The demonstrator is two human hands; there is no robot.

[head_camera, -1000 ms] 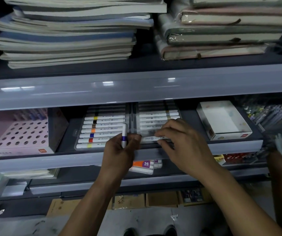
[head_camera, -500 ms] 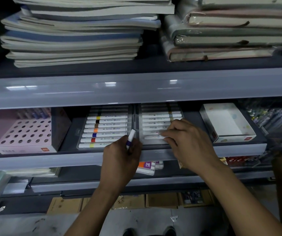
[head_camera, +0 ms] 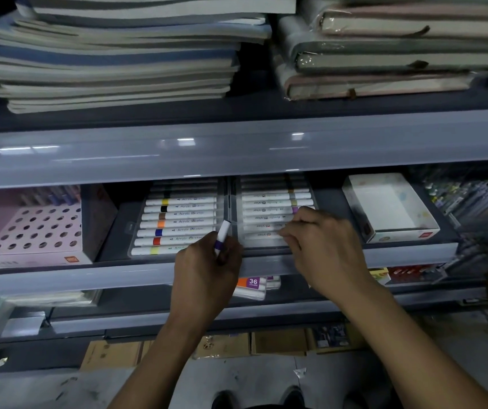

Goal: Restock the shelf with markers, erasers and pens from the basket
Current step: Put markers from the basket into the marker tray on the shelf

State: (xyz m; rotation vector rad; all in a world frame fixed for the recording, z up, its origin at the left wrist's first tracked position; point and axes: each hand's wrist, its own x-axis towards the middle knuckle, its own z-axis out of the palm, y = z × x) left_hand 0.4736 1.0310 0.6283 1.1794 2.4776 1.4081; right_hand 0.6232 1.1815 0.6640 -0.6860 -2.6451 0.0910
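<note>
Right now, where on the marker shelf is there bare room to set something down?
Bare dark shelf between the clear marker case and the open white cardboard box, and a narrower strip beside the pink perforated box. The far right is crowded.

My left hand [head_camera: 207, 273] grips a purple-banded marker [head_camera: 221, 237] near the open marker case [head_camera: 225, 214]; my right hand [head_camera: 322, 246] pinches a marker [head_camera: 261, 235] in its right half.

The marker [head_camera: 221, 238] in the left hand [head_camera: 207, 270] is white with a purple band. White acrylic markers [head_camera: 177, 222] carry yellow, black, brown, orange, blue and red bands. The pink box [head_camera: 30, 228] is dotted with dark round holes.
</note>
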